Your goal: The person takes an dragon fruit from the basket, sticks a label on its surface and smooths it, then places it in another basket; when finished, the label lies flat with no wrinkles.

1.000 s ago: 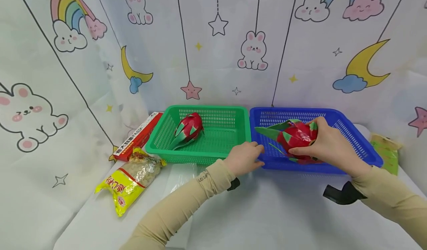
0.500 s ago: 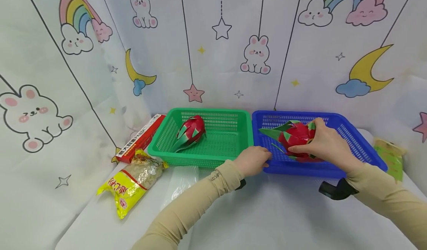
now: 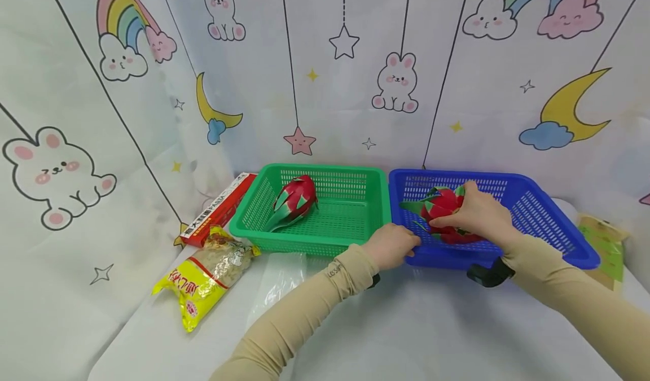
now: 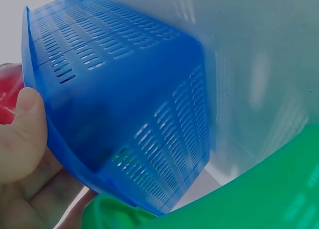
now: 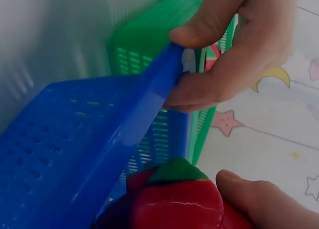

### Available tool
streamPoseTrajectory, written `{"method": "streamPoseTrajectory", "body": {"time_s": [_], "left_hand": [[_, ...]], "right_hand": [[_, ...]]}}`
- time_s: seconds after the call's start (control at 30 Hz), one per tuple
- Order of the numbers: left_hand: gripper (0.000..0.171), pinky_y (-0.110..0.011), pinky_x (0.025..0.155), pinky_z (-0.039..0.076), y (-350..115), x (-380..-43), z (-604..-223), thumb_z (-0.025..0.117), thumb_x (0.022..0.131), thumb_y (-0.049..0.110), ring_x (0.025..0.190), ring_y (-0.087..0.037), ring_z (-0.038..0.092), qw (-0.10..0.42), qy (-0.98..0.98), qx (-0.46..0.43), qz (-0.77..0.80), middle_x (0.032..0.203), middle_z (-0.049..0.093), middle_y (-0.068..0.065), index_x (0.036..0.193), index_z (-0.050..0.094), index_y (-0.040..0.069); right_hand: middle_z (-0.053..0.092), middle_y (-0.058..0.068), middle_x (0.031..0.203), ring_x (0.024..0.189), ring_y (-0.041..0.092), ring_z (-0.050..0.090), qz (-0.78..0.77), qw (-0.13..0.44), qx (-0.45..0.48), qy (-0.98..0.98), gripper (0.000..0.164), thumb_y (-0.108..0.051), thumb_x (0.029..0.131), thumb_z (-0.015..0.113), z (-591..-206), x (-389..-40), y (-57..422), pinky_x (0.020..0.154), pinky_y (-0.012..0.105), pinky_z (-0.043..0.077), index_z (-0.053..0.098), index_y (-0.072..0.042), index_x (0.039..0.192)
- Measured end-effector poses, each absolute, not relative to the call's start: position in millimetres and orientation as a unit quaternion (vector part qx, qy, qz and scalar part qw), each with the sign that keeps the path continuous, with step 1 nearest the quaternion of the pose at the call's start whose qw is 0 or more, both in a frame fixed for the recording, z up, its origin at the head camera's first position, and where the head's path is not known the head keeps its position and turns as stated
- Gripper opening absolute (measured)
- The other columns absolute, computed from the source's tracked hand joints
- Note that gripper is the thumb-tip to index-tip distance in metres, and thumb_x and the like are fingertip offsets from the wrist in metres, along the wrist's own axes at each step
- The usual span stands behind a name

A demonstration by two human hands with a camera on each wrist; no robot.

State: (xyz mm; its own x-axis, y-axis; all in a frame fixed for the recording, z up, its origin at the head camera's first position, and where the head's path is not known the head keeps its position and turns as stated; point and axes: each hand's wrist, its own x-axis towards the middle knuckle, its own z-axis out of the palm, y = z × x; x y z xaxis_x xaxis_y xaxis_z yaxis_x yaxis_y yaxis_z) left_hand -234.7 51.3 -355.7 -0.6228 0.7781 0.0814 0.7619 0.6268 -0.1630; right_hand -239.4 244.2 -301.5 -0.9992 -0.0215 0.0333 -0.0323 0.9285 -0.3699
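Note:
In the head view, a red dragon fruit (image 3: 443,205) with green scales is inside the blue basket (image 3: 538,259), toward its left part. My right hand (image 3: 479,214) grips this fruit from the right, the thumb on its near side. More red and green shows just below it, partly hidden; whether it is another fruit I cannot tell. At the basket's near left corner, my left hand (image 3: 391,246) pinches the blue rim, seen clearly in the right wrist view, thumb (image 5: 192,35) on one side and fingers on the other. Another dragon fruit (image 3: 297,196) lies in the green basket (image 3: 315,241).
The baskets stand side by side against a patterned curtain (image 3: 335,115). Left of them are a red pasta box (image 3: 218,209) and a yellow bag (image 3: 205,279). Clear plastic film (image 3: 279,279) lies in front of the green basket; a green packet (image 3: 604,251) is at far right.
My right hand has shifted left within the blue basket, with the dragon fruit in its grip. The left hand has slid slightly right onto the blue basket's corner. The head view has turned slightly.

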Motion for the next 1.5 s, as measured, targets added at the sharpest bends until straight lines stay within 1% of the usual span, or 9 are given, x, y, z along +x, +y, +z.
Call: {"method": "streamPoseTrajectory", "body": {"time_s": [0.13,0.37,0.5,0.7,0.8,0.93,1.17,1.4,1.5], "left_hand": [[0.015,-0.022,0.08,0.048,52,-234,-355,0.058,0.091,0.028,0.087,-0.004,0.062,0.068,-0.9,-0.428,0.055,0.097,0.068,0.011,0.102,0.066,0.024],[0.021,-0.022,0.082,0.048,53,-232,-353,0.058,0.091,0.029,0.089,-0.004,0.063,0.068,-0.899,-0.428,0.061,0.102,0.068,0.01,0.109,0.067,0.022],[0.021,-0.023,0.08,0.049,52,-232,-353,0.058,0.09,0.028,0.088,-0.005,0.063,0.071,-0.897,-0.433,0.06,0.1,0.069,0.01,0.108,0.066,0.021],[0.014,-0.021,0.076,0.049,51,-233,-355,0.059,0.09,0.028,0.083,-0.005,0.064,0.09,-0.893,-0.437,0.062,0.093,0.069,0.01,0.099,0.067,0.021],[0.015,-0.021,0.076,0.049,52,-233,-356,0.059,0.09,0.029,0.084,-0.005,0.064,0.093,-0.891,-0.439,0.067,0.092,0.069,0.01,0.1,0.067,0.022],[0.02,-0.021,0.079,0.049,53,-233,-358,0.059,0.09,0.03,0.086,-0.005,0.064,0.088,-0.891,-0.44,0.069,0.095,0.069,0.01,0.105,0.067,0.022],[0.021,-0.021,0.08,0.048,51,-232,-356,0.06,0.089,0.03,0.088,-0.004,0.063,0.09,-0.892,-0.439,0.064,0.097,0.069,0.01,0.107,0.067,0.022],[0.022,-0.021,0.081,0.048,51,-232,-355,0.059,0.09,0.03,0.089,-0.005,0.063,0.085,-0.896,-0.431,0.064,0.099,0.069,0.01,0.109,0.066,0.023],[0.021,-0.021,0.081,0.048,50,-232,-354,0.059,0.09,0.03,0.089,-0.005,0.063,0.087,-0.897,-0.428,0.066,0.098,0.069,0.01,0.109,0.066,0.023]], "right_hand": [[0.054,0.03,0.103,0.087,0.039,0.056,0.181,0.011,0.009,-0.983,0.103,-0.062,0.062,0.073,-302,-247,242,0.055,0.038,0.049,0.03,0.009,0.122],[0.053,0.031,0.104,0.086,0.04,0.056,0.17,-0.001,0.002,-0.985,0.102,-0.062,0.063,0.073,-302,-259,237,0.056,0.041,0.049,0.03,0.009,0.121],[0.054,0.03,0.102,0.084,0.039,0.057,0.162,-0.001,0.004,-0.987,0.095,-0.057,0.064,0.074,-303,-266,232,0.056,0.041,0.05,0.032,0.009,0.118],[0.056,0.028,0.1,0.082,0.038,0.058,0.155,-0.003,0.001,-0.988,0.089,-0.054,0.064,0.075,-309,-279,224,0.057,0.04,0.049,0.034,0.007,0.115],[0.056,0.028,0.099,0.08,0.037,0.058,0.15,-0.008,-0.005,-0.989,0.09,-0.054,0.064,0.075,-313,-284,223,0.056,0.039,0.049,0.033,0.008,0.115],[0.056,0.028,0.1,0.079,0.037,0.058,0.145,-0.012,-0.01,-0.989,0.091,-0.054,0.064,0.075,-317,-290,222,0.057,0.04,0.048,0.033,0.008,0.116],[0.054,0.031,0.105,0.086,0.041,0.056,0.142,-0.017,-0.011,-0.99,0.092,-0.054,0.066,0.074,-317,-296,221,0.065,0.048,0.05,0.032,0.009,0.119],[0.053,0.031,0.106,0.086,0.04,0.056,0.148,-0.039,-0.015,-0.988,0.094,-0.055,0.066,0.073,-316,-299,221,0.065,0.046,0.049,0.03,0.01,0.12],[0.052,0.032,0.107,0.088,0.042,0.056,0.153,-0.051,-0.019,-0.987,0.096,-0.054,0.067,0.072,-316,-299,220,0.067,0.048,0.05,0.028,0.01,0.122]]}}
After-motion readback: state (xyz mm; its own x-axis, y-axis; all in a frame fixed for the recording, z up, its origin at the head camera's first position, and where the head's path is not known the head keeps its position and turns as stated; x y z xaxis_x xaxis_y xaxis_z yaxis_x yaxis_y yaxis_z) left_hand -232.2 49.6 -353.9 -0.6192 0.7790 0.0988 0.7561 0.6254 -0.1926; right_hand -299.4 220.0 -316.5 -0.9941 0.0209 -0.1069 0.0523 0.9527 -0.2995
